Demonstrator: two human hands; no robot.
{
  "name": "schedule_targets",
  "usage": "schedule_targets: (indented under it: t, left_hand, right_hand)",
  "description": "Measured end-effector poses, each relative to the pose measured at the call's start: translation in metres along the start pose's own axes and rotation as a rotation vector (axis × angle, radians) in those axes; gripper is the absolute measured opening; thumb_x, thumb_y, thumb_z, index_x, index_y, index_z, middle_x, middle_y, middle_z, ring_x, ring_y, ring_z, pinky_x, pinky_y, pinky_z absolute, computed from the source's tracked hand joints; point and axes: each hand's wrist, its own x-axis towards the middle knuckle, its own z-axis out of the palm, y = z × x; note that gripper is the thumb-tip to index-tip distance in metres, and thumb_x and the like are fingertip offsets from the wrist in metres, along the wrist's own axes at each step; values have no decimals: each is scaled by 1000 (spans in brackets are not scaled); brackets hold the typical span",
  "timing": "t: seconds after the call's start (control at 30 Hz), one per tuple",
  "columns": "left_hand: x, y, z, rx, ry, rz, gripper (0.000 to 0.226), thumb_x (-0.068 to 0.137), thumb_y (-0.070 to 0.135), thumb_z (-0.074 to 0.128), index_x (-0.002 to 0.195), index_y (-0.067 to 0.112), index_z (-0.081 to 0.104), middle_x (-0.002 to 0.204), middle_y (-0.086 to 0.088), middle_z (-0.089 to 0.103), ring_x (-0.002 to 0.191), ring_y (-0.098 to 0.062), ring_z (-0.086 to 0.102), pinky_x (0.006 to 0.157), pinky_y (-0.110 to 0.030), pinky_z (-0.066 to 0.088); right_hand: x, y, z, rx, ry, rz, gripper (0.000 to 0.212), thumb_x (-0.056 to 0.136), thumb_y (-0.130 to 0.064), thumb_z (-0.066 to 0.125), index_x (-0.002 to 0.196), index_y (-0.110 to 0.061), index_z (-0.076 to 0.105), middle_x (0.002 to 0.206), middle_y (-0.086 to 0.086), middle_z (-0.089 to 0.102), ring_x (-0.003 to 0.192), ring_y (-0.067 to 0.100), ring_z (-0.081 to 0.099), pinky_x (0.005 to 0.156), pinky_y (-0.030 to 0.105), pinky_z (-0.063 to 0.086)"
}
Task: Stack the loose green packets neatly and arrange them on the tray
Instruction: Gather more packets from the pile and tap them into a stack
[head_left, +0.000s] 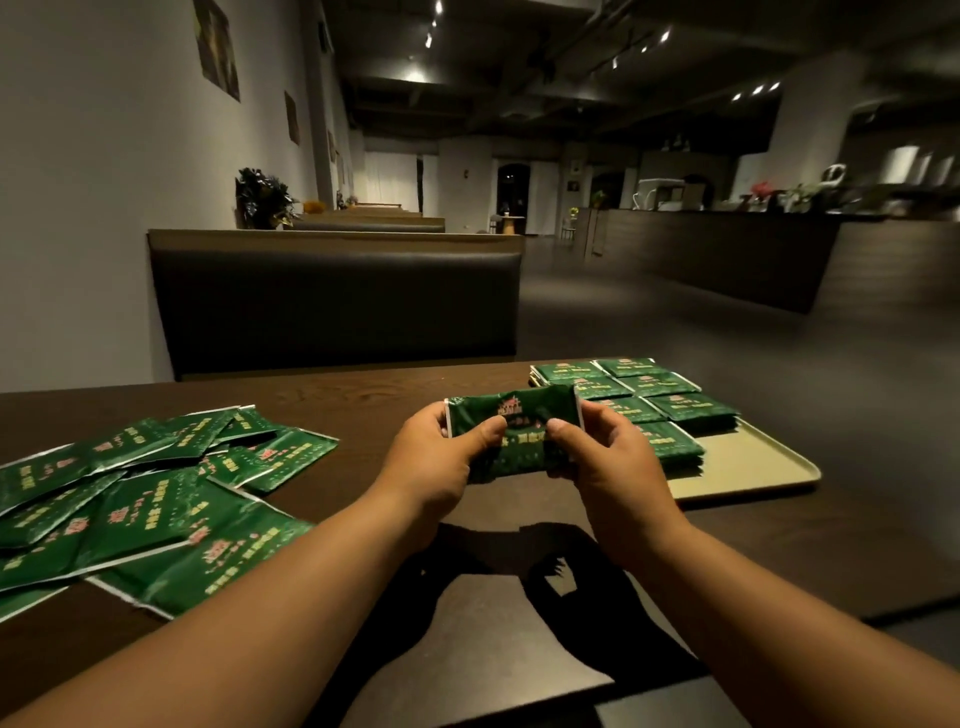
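Green packets (511, 434), a small squared-up stack, sit pinched between the left hand (441, 457) and right hand (608, 457) above the dark wooden table (363, 400). Rows of finished stacks (644, 397) already fill the far part of the beige tray (753, 462) at right. A glossy, crinkled loose heap (140, 493) remains at left.

On the table (363, 395), loose packets (145, 499) lie left; tray (753, 467) right, bearing stacked packets (649, 400), seemingly in rows.
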Motion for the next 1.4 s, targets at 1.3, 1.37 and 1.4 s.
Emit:
schedule_targets:
  t: [1.3,1.37,1.4]
  left_hand:
    - [59,-76,153,828,2,187,45,102,45,55,142,28,46,143,3,45,131,-18,45,109,-36,41]
    - [59,-76,153,832,4,192,44,102,45,54,142,28,46,143,3,46,131,-17,46,108,-35,41]
    - [59,-76,153,834,5,193,44,102,45,54,142,28,46,142,3,46,130,-17,46,107,-34,40]
  right_hand:
    - [132,-9,-235,-759,387,422,14,88,-15,77,93,-2,76,89,22,76,73,37,76,71,56,65]
    - [132,-8,-236,-888,374,369,14,87,-18,75,91,-5,79,86,20,77,76,37,77,73,57,64]
    - [133,-7,-236,-946,366,344,15,87,-20,75,90,-6,80,85,18,78,78,35,77,75,55,64]
